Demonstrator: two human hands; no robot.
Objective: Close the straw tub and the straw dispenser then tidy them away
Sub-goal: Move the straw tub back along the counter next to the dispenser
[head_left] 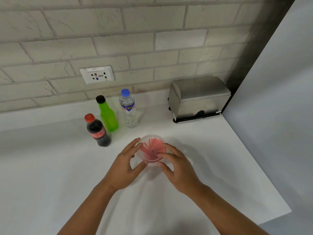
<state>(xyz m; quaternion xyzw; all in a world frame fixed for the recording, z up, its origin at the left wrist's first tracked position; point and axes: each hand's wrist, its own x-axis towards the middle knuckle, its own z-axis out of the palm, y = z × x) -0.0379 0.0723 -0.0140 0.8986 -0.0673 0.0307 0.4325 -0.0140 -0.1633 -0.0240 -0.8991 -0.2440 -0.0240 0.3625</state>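
Observation:
A clear round straw tub (151,143) full of red straws stands on the white counter (50,167) in the middle of the view. My left hand (124,168) cups its left side and my right hand (177,165) its right side, fingers pressed on the rim. A clear lid seems to lie on top, though I cannot tell if it is seated. The steel straw dispenser (198,97) sits at the back right against the brick wall, its curved lid down.
Three bottles stand behind the tub to the left: a cola bottle (98,131), a green bottle (107,114) and a water bottle (129,110). A wall socket (97,74) is above them. The counter's right edge (264,172) runs diagonally beside a grey wall.

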